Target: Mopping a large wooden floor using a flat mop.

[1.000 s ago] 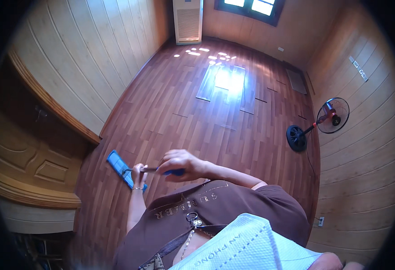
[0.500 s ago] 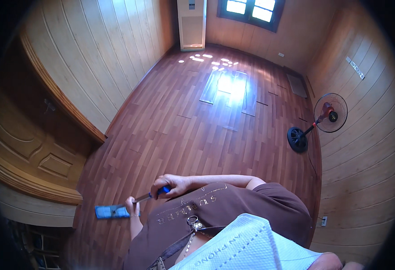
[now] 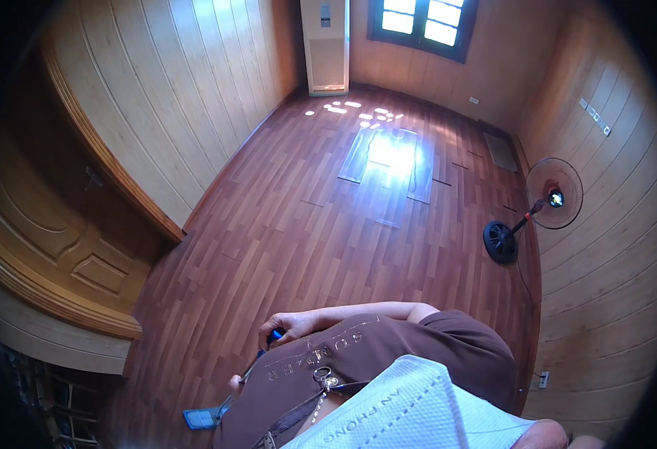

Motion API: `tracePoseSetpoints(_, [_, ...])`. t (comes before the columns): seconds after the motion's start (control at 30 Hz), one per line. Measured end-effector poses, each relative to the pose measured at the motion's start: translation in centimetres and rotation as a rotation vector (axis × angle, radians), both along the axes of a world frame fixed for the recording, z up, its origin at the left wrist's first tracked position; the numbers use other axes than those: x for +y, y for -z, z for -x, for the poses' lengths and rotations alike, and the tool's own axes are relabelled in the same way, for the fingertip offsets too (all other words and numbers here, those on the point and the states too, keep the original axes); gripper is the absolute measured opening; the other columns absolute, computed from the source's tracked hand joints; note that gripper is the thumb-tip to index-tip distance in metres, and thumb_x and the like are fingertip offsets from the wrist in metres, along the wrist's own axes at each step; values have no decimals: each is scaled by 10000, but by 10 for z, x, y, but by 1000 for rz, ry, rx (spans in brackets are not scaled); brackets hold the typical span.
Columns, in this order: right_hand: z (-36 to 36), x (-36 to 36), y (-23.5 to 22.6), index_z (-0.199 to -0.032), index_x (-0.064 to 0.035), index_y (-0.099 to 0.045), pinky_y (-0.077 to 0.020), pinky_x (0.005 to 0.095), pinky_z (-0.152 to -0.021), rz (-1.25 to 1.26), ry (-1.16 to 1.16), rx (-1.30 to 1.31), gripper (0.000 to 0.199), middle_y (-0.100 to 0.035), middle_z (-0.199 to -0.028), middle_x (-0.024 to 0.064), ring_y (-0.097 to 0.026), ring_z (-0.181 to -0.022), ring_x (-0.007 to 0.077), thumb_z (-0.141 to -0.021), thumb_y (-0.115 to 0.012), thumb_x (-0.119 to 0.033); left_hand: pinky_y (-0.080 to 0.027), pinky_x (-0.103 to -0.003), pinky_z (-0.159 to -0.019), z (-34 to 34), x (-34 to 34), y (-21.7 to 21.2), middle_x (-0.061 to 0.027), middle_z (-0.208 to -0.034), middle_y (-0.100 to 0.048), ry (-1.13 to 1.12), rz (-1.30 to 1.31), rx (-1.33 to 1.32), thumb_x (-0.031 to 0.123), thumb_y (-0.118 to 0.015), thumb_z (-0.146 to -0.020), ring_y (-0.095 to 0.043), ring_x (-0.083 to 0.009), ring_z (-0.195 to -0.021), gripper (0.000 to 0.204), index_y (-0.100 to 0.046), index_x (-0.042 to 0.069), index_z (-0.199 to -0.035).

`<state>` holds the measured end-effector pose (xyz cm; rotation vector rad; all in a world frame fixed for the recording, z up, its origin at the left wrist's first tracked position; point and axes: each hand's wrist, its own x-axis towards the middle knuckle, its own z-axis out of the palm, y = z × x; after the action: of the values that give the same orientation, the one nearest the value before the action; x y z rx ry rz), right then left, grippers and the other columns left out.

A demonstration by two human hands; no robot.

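A flat mop with a blue head (image 3: 200,418) rests on the wooden floor at the lower left, close to my body. My right hand (image 3: 295,323) is closed around the blue grip at the top of its handle, in front of my chest. Lower down, my left hand (image 3: 236,383) is wrapped around the mop's pole (image 3: 251,367). The brown shirt (image 3: 418,352) I wear hides most of the left hand and the left arm. Part of the mop head is also covered by the shirt.
A standing fan (image 3: 500,242) is by the right wall, its cord along the floor. Clear sheets (image 3: 386,213) lie mid-floor under bright glare. A tall white air conditioner (image 3: 326,63) stands in the far left corner. Left are a wooden door (image 3: 81,239) and a dark rack (image 3: 59,393).
The mop head has been pulled back toward my body, from farther out on the left. My left hand has come down and in with the pole. The view has shifted slightly.
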<state>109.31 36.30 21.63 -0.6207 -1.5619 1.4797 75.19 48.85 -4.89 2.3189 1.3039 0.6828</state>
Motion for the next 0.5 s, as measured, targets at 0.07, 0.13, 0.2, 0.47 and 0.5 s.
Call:
tracePoseSetpoints(0.07, [-8,-13,-10,-971,-13,-637,-471,282,-735,77,53,-14,153,-634,-870,43,-565,-840,101,-852,-647,-110,-420,-456,-619,-10,5,1,-174,-657,-568,23,-9,-6,129,-555,-675,-557,-354,-662,96,-528,61,-613])
tracePoseSetpoints(0.13, [-16,-26,-17,-944,-6,-639,-470,281,-736,83,103,-42,132,-636,-859,47,-569,-834,107,-849,-634,-97,-421,-456,-621,-22,7,3,-173,-660,-570,50,-13,-8,131,-555,-677,-559,-353,-666,94,-531,63,-616])
tracePoseSetpoints(0.2, [-28,-38,-25,-915,7,-639,-473,292,-742,23,181,-3,123,-641,-859,65,-581,-830,132,-846,-630,-94,-423,-456,-622,-35,5,4,-171,-662,-572,81,-12,-8,133,-554,-679,-561,-353,-670,93,-535,65,-619])
tracePoseSetpoints(0.47, [-98,-117,-69,-888,25,-635,-514,295,-749,-154,436,-101,164,-660,-862,97,-631,-806,175,-840,-642,-131,-427,-455,-629,-159,-36,-14,-166,-672,-580,195,-5,0,142,-552,-687,-569,-351,-684,90,-551,73,-629])
tracePoseSetpoints(0.5, [-105,-129,-74,-889,21,-637,-513,295,-741,-175,457,-120,161,-662,-859,98,-631,-801,171,-845,-640,-134,-427,-455,-630,-182,-47,-19,-165,-674,-581,217,-6,3,143,-551,-688,-570,-351,-686,90,-553,74,-630])
